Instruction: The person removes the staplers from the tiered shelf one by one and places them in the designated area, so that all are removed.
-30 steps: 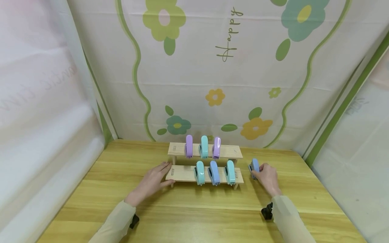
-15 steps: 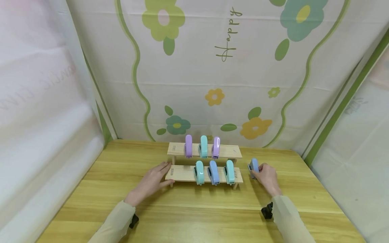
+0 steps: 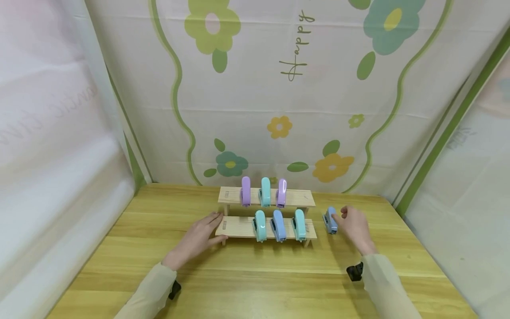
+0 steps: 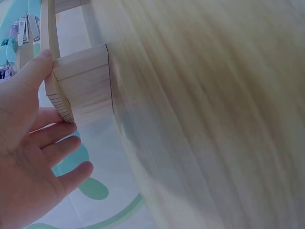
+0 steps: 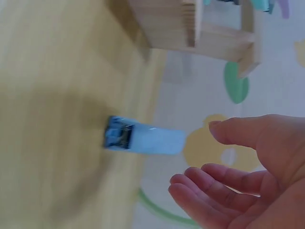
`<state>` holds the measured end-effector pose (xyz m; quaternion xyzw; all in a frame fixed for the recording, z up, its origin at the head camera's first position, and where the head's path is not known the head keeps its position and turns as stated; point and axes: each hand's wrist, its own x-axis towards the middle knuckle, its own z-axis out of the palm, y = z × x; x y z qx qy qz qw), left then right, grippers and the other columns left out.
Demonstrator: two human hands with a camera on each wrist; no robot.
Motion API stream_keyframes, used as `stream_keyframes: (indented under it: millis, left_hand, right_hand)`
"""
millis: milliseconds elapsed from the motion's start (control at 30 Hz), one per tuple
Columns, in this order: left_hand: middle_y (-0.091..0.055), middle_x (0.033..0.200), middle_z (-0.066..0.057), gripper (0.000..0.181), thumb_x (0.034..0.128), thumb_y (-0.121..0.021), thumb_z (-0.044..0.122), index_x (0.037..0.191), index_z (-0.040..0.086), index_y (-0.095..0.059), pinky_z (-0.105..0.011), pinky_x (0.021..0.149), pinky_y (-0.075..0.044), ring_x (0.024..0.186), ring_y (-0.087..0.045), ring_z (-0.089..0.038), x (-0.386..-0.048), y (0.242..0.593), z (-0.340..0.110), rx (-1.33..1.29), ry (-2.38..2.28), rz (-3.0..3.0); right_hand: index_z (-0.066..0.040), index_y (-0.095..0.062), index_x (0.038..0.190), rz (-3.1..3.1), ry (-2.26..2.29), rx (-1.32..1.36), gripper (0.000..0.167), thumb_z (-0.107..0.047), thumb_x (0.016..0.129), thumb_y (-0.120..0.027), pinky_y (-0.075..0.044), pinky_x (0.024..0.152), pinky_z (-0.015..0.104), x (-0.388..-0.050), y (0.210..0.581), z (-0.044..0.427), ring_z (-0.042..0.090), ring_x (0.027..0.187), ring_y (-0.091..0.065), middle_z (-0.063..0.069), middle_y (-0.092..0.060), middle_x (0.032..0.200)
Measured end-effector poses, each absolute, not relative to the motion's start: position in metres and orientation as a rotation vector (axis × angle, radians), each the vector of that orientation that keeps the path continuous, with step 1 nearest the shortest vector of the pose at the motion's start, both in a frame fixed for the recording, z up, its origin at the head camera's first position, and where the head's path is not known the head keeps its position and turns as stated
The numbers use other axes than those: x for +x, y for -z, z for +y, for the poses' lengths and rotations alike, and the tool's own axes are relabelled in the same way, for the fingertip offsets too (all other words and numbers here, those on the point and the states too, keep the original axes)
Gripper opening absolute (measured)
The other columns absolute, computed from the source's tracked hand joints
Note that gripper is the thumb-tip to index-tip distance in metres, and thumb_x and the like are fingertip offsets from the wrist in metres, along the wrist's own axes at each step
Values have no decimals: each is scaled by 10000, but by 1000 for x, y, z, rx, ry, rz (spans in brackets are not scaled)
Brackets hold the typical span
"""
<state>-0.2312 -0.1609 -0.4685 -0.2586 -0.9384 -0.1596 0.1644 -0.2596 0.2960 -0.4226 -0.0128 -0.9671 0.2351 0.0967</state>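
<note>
A light blue stapler (image 3: 330,220) stands upright on the table to the right of a two-tier wooden stand (image 3: 239,227). Just right of it is my right hand (image 3: 356,228); in the right wrist view a gap separates its spread thumb and fingers from the stapler (image 5: 157,140). My left hand (image 3: 199,238) holds the left end of the lower shelf, thumb on one edge and forefinger on the other in the left wrist view. That shelf bears a turquoise stapler (image 3: 260,226), a blue stapler (image 3: 279,226) and another turquoise stapler (image 3: 299,225).
On the upper shelf (image 3: 300,198) stand a purple stapler (image 3: 245,191), a turquoise stapler (image 3: 265,192) and a second purple stapler (image 3: 281,193). Behind the wooden table (image 3: 255,274) hangs a flowered cloth (image 3: 239,93); more cloth closes off both sides.
My right hand has let go of the light blue stapler and moved slightly right, its fingers parting. The stapler stays on the table. My left hand keeps its place on the stand.
</note>
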Motion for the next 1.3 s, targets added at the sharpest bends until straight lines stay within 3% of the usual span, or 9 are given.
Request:
stream_keyframes:
  millis: [567, 1300]
  left_hand:
    - [-554, 1407, -255, 700, 851, -770, 349, 1373, -56, -540, -545, 1048, -510, 1295, -553, -423, -231, 470, -161, -724, 474, -2678]
    - [-558, 1400, -259, 702, 851, -768, 358, 1372, -55, -541, -552, 1041, -512, 1288, -557, -427, -232, 472, -161, -728, 483, -2667]
  right_hand:
    - [82, -613, 1093, -2724, -698, 155, 353, -238, 948, -653, -598, 774, 494, -255, 374, 248, 361, 888, -684, 262, -687, 1016]
    - [58, -634, 1096, -2731, -771, 301, 360, -245, 917, -711, -625, 805, 439, -257, 356, 177, 340, 923, -710, 201, -709, 993]
